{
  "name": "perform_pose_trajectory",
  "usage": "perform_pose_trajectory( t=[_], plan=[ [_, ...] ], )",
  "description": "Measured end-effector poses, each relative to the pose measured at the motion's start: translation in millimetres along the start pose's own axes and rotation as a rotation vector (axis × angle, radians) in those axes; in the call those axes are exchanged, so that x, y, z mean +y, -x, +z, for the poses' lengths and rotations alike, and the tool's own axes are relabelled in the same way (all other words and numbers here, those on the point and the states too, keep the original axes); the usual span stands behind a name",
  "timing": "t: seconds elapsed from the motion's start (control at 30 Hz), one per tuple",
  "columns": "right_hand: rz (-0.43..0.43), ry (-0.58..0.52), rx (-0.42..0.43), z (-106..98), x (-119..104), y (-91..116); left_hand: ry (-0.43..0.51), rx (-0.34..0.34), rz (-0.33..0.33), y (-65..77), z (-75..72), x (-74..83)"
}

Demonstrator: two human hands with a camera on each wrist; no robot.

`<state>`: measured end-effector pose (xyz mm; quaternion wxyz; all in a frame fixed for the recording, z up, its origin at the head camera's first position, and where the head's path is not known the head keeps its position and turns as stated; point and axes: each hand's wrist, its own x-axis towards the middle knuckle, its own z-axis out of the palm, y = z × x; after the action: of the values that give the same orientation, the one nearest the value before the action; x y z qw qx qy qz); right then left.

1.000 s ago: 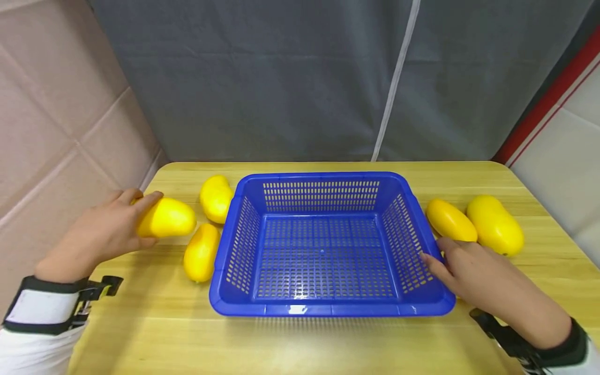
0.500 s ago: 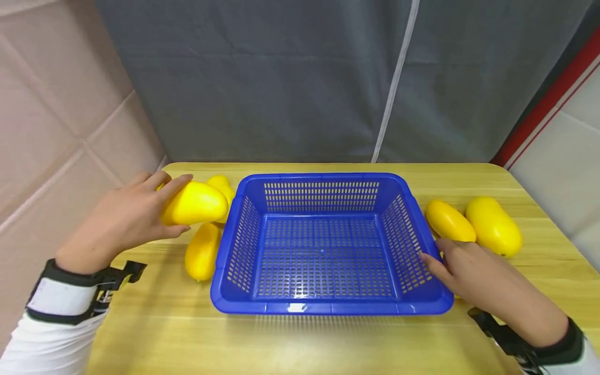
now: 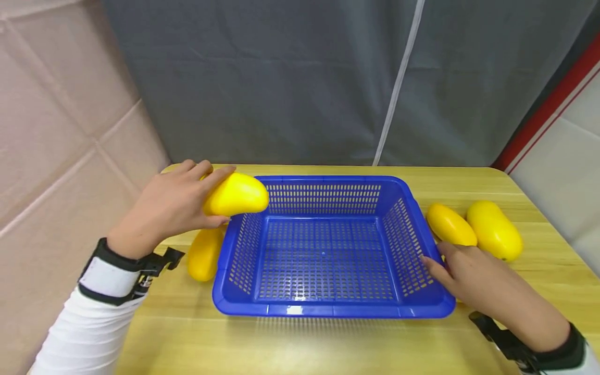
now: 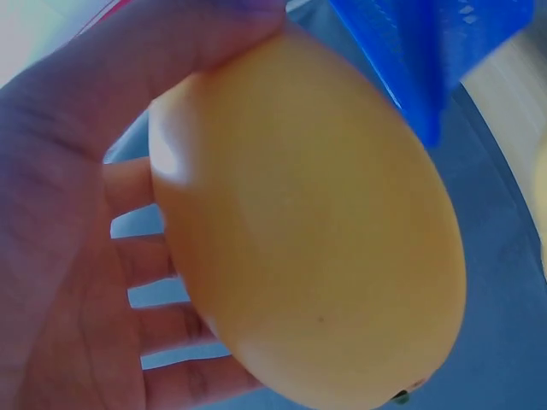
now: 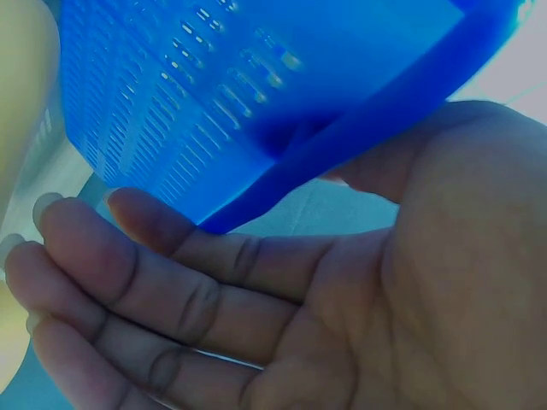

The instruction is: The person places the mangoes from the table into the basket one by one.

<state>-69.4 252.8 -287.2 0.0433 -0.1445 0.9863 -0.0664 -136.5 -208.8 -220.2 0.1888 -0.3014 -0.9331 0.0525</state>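
Observation:
My left hand grips a yellow mango, its tip over the left rim of the blue plastic basket. In the left wrist view the thumb lies over this mango and the fingers reach behind it; a small dark stem spot shows at its lower end. My right hand pinches the basket's right rim, thumb over the inside and fingers outside. The right wrist view shows that rim between thumb and fingers. Inside, the perforated basket floor is bare.
Left of the basket lies another mango, partly below my left hand. Two more mangoes, a slimmer one and a larger one, lie on the right. The wooden table ends at a grey curtain behind.
My left hand has carried the mango rightward and up, from the table's left side to the basket's left rim, now hiding the back left mango. The right hand stays on the rim.

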Motion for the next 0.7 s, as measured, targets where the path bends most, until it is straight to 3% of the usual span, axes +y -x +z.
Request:
perform_pose_trajectory(
  t=[0.33, 0.7],
  plan=[
    [0.003, -0.005, 0.004, 3.0, 0.0, 0.3, -0.015, -0.116, 0.029, -40.9, -0.2, 23.3],
    [-0.001, -0.001, 0.022, 5.1, 0.0, 0.1, -0.014, -0.167, 0.061, -74.1, 15.4, 41.7]
  ],
)
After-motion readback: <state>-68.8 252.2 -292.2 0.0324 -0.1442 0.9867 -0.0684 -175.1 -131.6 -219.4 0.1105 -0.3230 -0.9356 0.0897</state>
